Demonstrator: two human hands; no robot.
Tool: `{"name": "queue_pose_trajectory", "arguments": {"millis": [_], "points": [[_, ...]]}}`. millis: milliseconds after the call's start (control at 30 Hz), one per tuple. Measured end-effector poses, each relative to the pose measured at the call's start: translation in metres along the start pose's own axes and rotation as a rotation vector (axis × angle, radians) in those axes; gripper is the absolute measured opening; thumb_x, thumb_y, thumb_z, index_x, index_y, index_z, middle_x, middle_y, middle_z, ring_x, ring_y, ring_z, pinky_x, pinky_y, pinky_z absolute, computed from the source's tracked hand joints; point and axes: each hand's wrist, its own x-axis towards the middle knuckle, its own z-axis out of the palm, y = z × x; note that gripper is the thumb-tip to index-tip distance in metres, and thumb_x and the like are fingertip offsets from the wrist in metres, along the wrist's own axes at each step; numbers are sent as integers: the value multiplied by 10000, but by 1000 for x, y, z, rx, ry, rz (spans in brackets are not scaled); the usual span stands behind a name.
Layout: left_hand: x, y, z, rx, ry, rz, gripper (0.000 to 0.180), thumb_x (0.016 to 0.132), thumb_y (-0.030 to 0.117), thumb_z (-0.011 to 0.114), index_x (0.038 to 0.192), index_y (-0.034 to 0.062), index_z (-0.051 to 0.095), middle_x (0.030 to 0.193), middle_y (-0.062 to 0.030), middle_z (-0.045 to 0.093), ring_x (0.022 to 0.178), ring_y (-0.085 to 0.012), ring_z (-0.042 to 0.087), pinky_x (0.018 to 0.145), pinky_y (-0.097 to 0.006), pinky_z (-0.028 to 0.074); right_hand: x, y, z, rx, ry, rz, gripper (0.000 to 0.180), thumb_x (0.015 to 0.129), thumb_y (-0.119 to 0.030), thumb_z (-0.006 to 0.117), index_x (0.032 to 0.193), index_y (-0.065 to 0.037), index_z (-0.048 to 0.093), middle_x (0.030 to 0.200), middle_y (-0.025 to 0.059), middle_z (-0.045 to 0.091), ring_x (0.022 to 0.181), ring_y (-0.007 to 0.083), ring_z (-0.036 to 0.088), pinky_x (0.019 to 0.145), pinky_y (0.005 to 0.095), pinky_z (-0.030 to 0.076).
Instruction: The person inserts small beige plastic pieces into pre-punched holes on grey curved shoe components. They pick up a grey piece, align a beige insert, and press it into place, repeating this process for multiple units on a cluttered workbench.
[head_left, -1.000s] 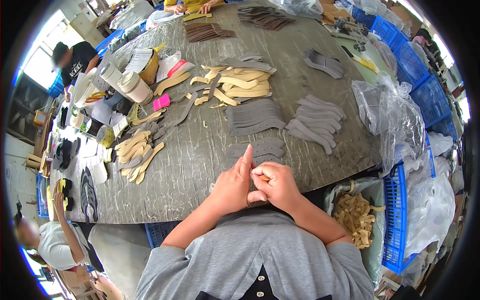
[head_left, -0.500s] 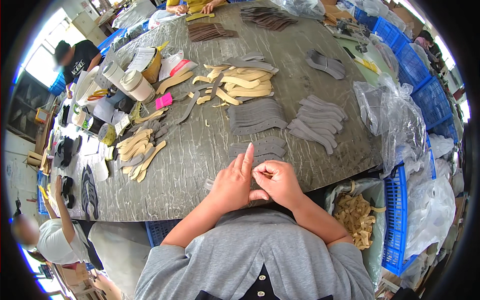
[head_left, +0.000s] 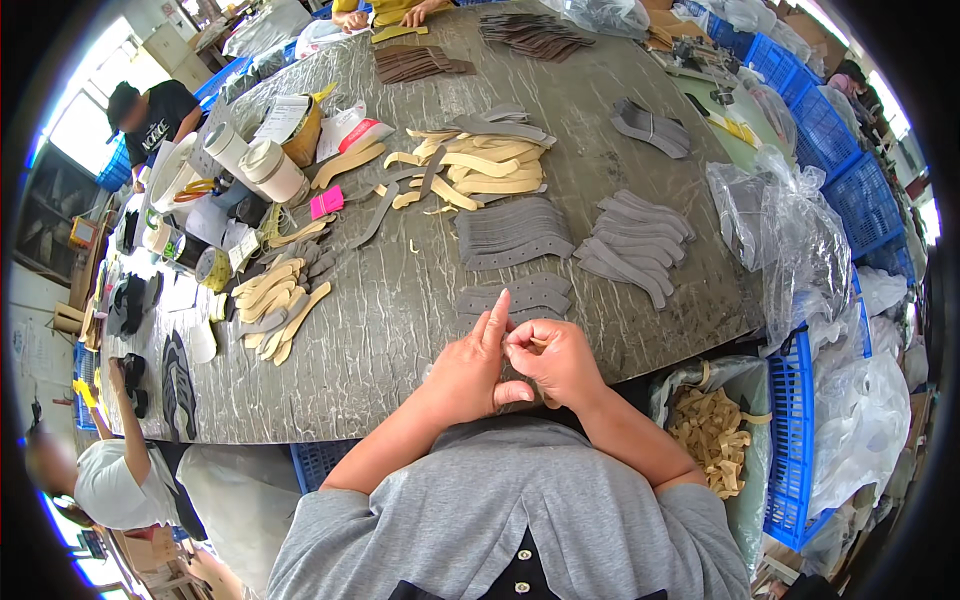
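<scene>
Small tan piece [head_left: 540, 344], one in number, is pinched between the thumb and fingers of the right hand [head_left: 556, 366], just beside the left hand; its kind is too hidden to tell. Just beyond the hands lies one group of gray punched strips [head_left: 515, 294], partly covered by the fingers, and past it one larger fanned row of gray strips [head_left: 513, 234]. Beyond the hands to the right are one fan of wavy gray strips [head_left: 634, 243] and, farther off, one gray bundle [head_left: 650, 127]. Two tan-and-gray piles show: one mixed pile [head_left: 495, 165] straight ahead past the rows, one smaller pile [head_left: 278, 308] to the left of the hands. Two brown stacks [head_left: 420, 64] lie farthest ahead on the surface [head_left: 380, 320]. The overlapping strips cannot be counted exactly. One scrap bin [head_left: 709, 440] stands to the right of the hands, beyond the edge.

Both forearms rise from the body and angle inward, bringing the hands together near the surface's close edge. The left hand [head_left: 466, 376] shows its back, index finger stretched forward, thumb reaching across to the right; whether it grips anything cannot be told. The right hand's fingers are curled tightly, their tips toward the left hand.
</scene>
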Motion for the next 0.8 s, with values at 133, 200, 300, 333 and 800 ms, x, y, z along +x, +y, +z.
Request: {"name": "queue_pose_trajectory", "arguments": {"millis": [133, 200, 300, 333, 800], "points": [[-2, 3, 10, -702, 90, -53, 854, 917, 579, 545, 1486, -1, 280, 1166, -147, 582, 981, -242, 622, 743, -345, 538, 1, 1, 2, 284, -76, 52, 23, 904, -10, 555, 907, -19, 576, 847, 25, 599, 708, 79, 549, 618, 224, 446], [-1, 2, 11, -1062, 120, -266, 606, 994, 446, 514, 1393, -1, 429, 1096, -100, 610, 907, -168, 601, 696, -307, 521, 1, 2, 1, 408, -88, 23, 50, 907, -2, 501, 925, -38, 532, 891, 38, 571, 713, 82, 525, 594, 214, 411], [7, -5, 6, -1239, 316, -550, 306, 1056, 225, 444, 1054, 12, 665, 878, -26, 640, 671, -72, 539, 555, -205, 423, 4, 9, -6, 469, -85, -140, 109, 903, -4, 391, 944, -72, 466, 1034, 106, 524, 798, 121, 520, 588, 206, 379], [8, -5, 4, -1037, 331, -514, 291, 1051, 219, 457, 1055, 17, 667, 872, -21, 633, 670, -73, 532, 557, -208, 421, 5, 7, -6, 473, -44, -171, 117, 917, -5, 378, 952, -73, 466, 1002, 98, 527, 772, 109, 507, 583, 204, 378], [14, 4, -30, -43, 328, 308, 235, 697, -37, 766, 852, 48, 611, 865, -69, 622, 737, -223, 614, 601, -333, 493, 3, 0, -16, 659, -15, -46, 82, 957, -79, 404, 932, -90, 482, 1126, 154, 616, 872, 208, 609, 665, 252, 453]]}}
